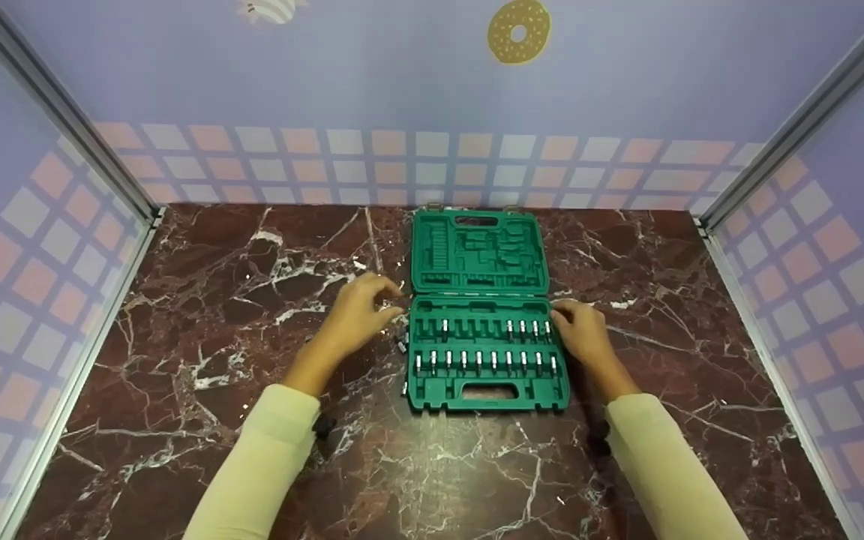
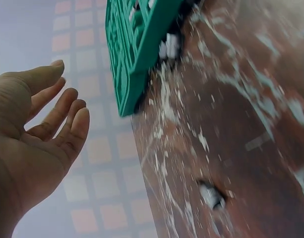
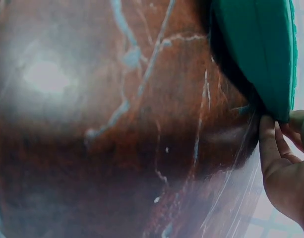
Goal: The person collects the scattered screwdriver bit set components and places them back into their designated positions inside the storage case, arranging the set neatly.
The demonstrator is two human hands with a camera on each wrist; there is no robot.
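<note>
Lilac booth wall [image 1: 402,90] with checkered band low down, above dark-red marbled tabletop [image 1: 214,330]. Right hand [image 1: 586,335]: apparently pinching green case [image 1: 434,395] at right edge, near hinge line; exact finger contact partly hidden. Left hand [image 1: 359,311]: thumb and fingers parted, nothing between, just beside left edge. Case lying open mid-table, lid [image 1: 451,255] folded back toward wall. Lower row of sockets [image 1: 493,363] in base: evenly filled. Upper row: one socket [image 1: 445,328] toward left, four toward right, vacant slots between. Loose sockets [image 2: 173,45] on tabletop: two just beside case, another farther off. Step in hand, as judged: steadying or squaring case, set only part filled. Next move, as judged: bracing base from right, closing left thumb and fingertips on loose socket, lining up with vacant upper slot.
</note>
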